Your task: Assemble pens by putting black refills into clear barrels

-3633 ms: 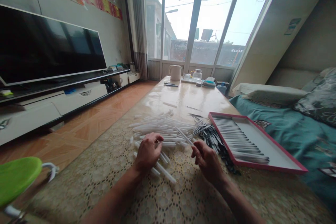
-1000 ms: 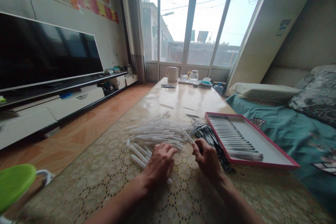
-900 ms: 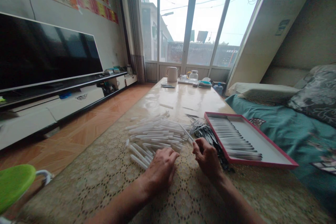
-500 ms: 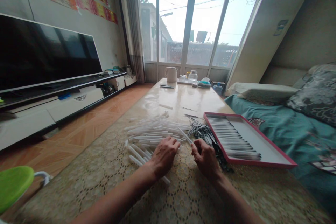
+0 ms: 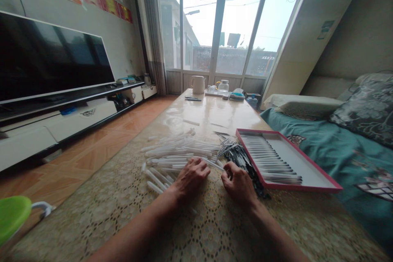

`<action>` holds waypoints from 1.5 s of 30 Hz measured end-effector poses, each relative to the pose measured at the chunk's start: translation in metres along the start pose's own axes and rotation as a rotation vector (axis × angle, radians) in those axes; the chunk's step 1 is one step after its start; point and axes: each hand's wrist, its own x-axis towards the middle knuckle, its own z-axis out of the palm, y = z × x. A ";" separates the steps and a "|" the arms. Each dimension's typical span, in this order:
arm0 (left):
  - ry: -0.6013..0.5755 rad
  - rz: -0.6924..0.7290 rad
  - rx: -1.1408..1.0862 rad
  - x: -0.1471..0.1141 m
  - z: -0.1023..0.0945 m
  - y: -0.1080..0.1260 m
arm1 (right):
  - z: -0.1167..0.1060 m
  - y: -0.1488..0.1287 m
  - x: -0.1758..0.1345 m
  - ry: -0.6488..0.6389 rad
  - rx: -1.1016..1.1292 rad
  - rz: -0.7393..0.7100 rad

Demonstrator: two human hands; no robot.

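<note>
My right hand (image 5: 238, 180) is closed, thumb and forefinger pinching one end of a slim white tube (image 5: 214, 165). The tube slants up and left, its far end reaching the fingers of my left hand (image 5: 193, 175). My left hand is closed with curled fingers, back upward; what they hold is hidden. Beside and beyond it lies a loose pile of whitish, translucent tubes (image 5: 172, 153). Right of my right hand spreads a heap of thin black-and-white sticks (image 5: 241, 157). A pink-rimmed box (image 5: 310, 161) holds a row of white, dark-ended sticks (image 5: 270, 157).
The patterned table (image 5: 211, 229) runs toward the window. At its far end stand a beige kettle (image 5: 198, 84), a glass pitcher (image 5: 224, 86) and a tissue pack (image 5: 236, 95). A green stool (image 5: 14, 217) is at left, a teal-covered sofa (image 5: 319, 143) at right.
The white tube in my right hand has swung lower and flatter, and its far end now meets my left hand. The whole view has shifted slightly.
</note>
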 end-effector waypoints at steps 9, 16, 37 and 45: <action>0.007 -0.027 -0.050 -0.003 0.007 -0.003 | -0.002 0.003 0.000 -0.026 -0.097 0.037; 0.060 -0.067 -0.128 -0.005 0.008 -0.007 | -0.005 0.002 0.002 -0.094 -0.181 0.002; 0.423 -0.934 -1.691 -0.034 -0.030 -0.010 | -0.010 -0.014 -0.013 0.140 0.154 -0.388; 0.494 -0.941 -1.741 -0.036 -0.012 -0.003 | -0.008 -0.017 -0.016 0.105 0.160 -0.421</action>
